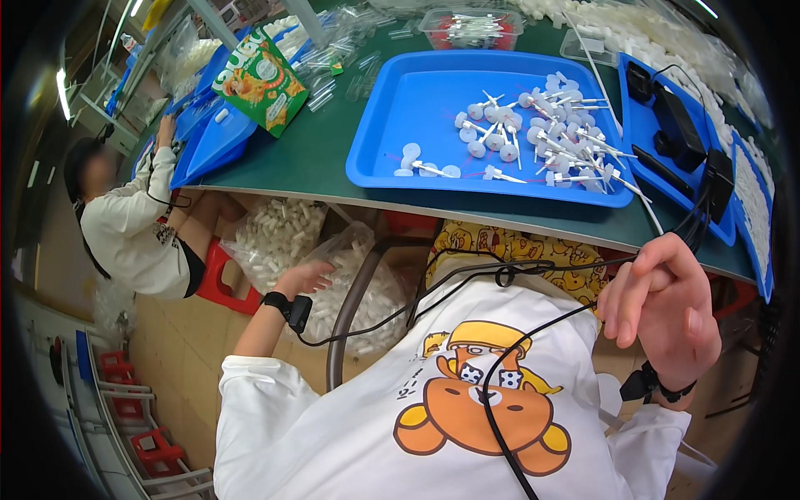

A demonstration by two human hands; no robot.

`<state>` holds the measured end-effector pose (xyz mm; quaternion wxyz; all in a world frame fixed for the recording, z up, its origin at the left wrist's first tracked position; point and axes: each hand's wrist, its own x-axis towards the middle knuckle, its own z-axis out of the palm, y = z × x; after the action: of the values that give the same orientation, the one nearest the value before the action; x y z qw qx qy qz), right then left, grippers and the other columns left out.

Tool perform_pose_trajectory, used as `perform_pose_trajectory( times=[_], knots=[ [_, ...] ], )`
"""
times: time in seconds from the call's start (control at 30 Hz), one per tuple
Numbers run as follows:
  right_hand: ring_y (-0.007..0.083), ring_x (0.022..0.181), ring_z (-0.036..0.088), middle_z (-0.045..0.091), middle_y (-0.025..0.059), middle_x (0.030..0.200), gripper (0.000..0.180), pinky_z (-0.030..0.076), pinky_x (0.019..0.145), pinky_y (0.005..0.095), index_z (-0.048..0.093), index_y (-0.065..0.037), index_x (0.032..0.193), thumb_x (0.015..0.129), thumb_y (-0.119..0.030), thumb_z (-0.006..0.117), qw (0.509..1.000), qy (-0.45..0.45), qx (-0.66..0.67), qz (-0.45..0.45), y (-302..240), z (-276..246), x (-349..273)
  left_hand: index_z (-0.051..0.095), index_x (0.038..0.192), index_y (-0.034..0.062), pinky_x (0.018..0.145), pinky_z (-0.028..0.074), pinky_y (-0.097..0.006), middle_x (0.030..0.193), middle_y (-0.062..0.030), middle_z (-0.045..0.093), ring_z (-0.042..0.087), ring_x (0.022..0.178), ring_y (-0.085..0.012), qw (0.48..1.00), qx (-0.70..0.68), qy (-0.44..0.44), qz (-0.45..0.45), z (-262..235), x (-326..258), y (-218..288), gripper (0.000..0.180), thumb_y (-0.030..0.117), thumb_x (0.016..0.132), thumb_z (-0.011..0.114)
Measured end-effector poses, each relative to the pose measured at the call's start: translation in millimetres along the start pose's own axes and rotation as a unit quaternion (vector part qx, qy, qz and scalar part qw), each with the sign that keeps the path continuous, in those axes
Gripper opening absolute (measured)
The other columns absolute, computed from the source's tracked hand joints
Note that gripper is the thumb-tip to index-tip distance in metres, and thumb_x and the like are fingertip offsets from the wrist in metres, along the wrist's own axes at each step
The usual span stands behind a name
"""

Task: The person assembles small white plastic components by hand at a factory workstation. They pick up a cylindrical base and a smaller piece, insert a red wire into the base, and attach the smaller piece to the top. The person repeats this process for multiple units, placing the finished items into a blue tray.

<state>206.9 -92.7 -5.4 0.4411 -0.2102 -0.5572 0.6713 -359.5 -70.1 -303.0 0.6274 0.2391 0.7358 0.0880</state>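
My left hand [308, 278] is out at my left side, below the table edge, fingers stretched and nothing in it. Behind it are clear bags of small white cylindrical pieces [367, 287]. In front of the table's edge at right is my right hand [662, 304], palm turned up, fingers loosely bent and thumb apart; no object shows in it. A black cable [546, 265] runs up to its fingertips; whether they touch it I cannot tell. Nearest beyond that hand is a blue tray [408, 92] with many white sticks bearing round translucent discs [500, 137].
At right, another blue tray [646, 137] carries black adapters and cords [677, 125]. A green snack bag [262, 82] and a clear tub [469, 32] stand on the green table [337, 150]. A co-worker [133, 217] sits at left. A curved brown bar [340, 325] rises beside me.
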Motion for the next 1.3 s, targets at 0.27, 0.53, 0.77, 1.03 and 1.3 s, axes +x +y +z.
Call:
perform_pose_trajectory(
  times=[0.27, 0.53, 0.77, 1.03, 1.3],
  knots=[
    [0.0205, 0.071, 0.060, 0.061, 0.0156, 0.076, 0.054, 0.046, 0.071, 0.0315, 0.040, 0.006, 0.110, 0.076, -0.032, 0.059, 1.000, -0.018, 0.012, 0.011, 0, 1, 0, 0.054, 0.117, 0.0145, 0.103, 0.021, -0.037, 0.114, -0.0091, 0.055, 0.046, 0.111, -0.0193, 0.974, 0.202, -0.063, -0.083, 26, -7, -6, 0.048, 0.045, 0.080, 0.057],
    [0.0195, 0.072, 0.060, 0.062, 0.0158, 0.078, 0.052, 0.045, 0.073, 0.0312, 0.039, 0.006, 0.110, 0.075, -0.026, 0.061, 0.998, -0.050, 0.013, 0.033, -2, 0, -1, 0.059, 0.110, 0.0093, 0.089, 0.036, -0.029, 0.107, -0.0024, 0.058, 0.052, 0.097, -0.0111, 0.929, 0.239, -0.278, -0.034, 41, -9, -20, 0.036, 0.033, 0.083, 0.061],
    [0.0183, 0.068, 0.060, 0.062, 0.0142, 0.074, 0.053, 0.045, 0.070, 0.0299, 0.039, 0.006, 0.110, 0.076, -0.028, 0.060, 1.000, -0.010, 0.013, -0.005, 0, 0, -1, 0.045, 0.124, 0.0023, 0.085, 0.043, -0.025, 0.108, -0.0067, 0.059, 0.057, 0.094, -0.0144, 0.864, 0.214, -0.455, -0.027, 76, -5, -38, 0.047, 0.021, 0.084, 0.061],
    [0.0177, 0.065, 0.060, 0.062, 0.0130, 0.071, 0.054, 0.044, 0.067, 0.0304, 0.040, 0.006, 0.110, 0.076, -0.030, 0.061, 1.000, 0.001, 0.011, 0.008, 0, 1, 2, 0.044, 0.125, 0.0009, 0.078, 0.048, -0.027, 0.125, -0.0097, 0.045, 0.054, 0.095, -0.0137, 0.928, 0.275, -0.248, 0.027, 60, -54, 34, 0.050, 0.019, 0.083, 0.064],
    [0.0178, 0.065, 0.060, 0.061, 0.0127, 0.071, 0.052, 0.045, 0.068, 0.0303, 0.040, 0.006, 0.109, 0.077, -0.030, 0.060, 1.000, -0.007, 0.004, -0.008, 0, 0, 1, 0.002, 0.143, 0.0184, 0.087, 0.048, -0.033, 0.132, -0.0179, 0.041, 0.057, 0.104, -0.0241, 0.898, 0.059, -0.434, 0.035, 106, -89, 61, 0.072, 0.019, 0.091, 0.051]
  ],
)
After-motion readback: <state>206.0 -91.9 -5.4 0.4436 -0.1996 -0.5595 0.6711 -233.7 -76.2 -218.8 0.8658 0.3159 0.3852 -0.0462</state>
